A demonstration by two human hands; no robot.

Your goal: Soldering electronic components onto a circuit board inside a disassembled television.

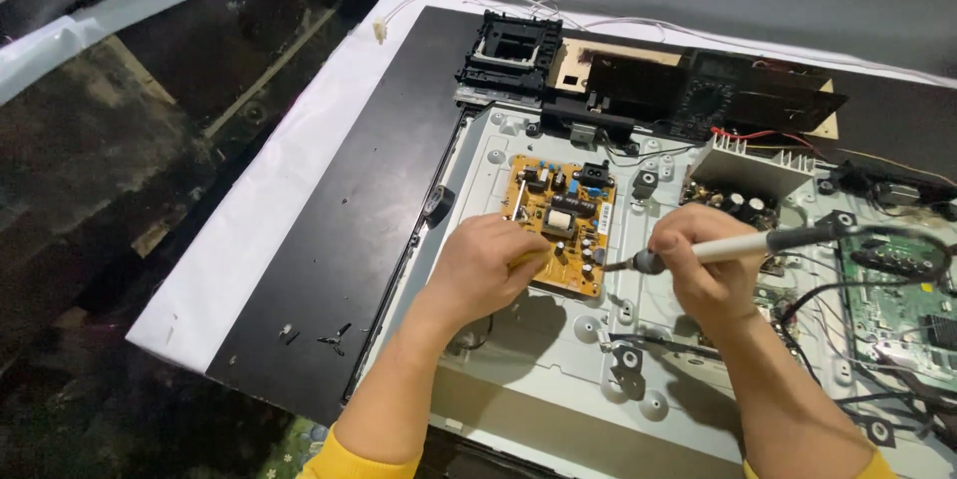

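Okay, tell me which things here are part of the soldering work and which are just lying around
In use:
left hand steadying the yellow circuit board
right hand holding the soldering iron, tip at the board's right edge

Lying about:
black plastic frame
finned heat sink
green circuit board
loose screws

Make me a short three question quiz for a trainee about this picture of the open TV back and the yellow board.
1. True or false: the right hand holds a pen-like tool whose tip is at the right edge of the yellow circuit board.
2. Which hand rests on the yellow circuit board? A) the left hand B) neither C) both
3. Fill in: the green circuit board lies to the ____ of the yellow one in the picture.

Key:
1. True.
2. A.
3. Right.
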